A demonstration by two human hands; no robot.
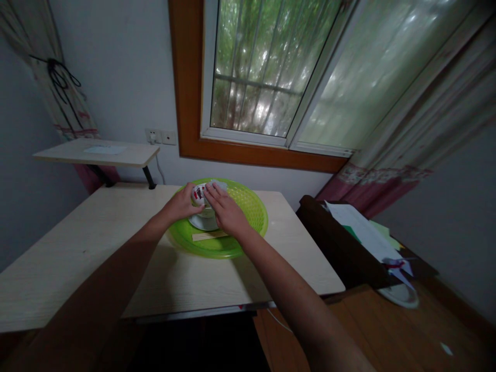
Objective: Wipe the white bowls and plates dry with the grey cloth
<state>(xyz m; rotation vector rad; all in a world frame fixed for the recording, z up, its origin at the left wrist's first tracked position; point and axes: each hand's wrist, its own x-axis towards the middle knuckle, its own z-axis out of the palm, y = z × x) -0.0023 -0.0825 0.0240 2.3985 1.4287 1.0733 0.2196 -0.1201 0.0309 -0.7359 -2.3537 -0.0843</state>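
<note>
My left hand (pixel 180 204) curls its fingers and thumb around the left side of a small white container (pixel 199 193) with red and dark print. On its right side, my right hand (pixel 229 211) presses its fingers together against the container, its thumb mostly hidden. A pale translucent piece (pixel 220 183) shows behind the right fingertips; I cannot tell what it is. Directly below my hands is a white dish (pixel 202 222), partly covered by them. Light wooden chopsticks (pixel 208 235) lie in front of it. All of this is over a round lime-green plastic tray (pixel 253 209) with a latticed surface.
The tray rests on a pale wooden table (pixel 155 279). A small raised shelf (pixel 127 154) on black legs stands at the back left, below wall sockets (pixel 160 137). Right of the table, papers (pixel 358 232) lie on a dark brown piece of furniture (pixel 329 243). A window is behind.
</note>
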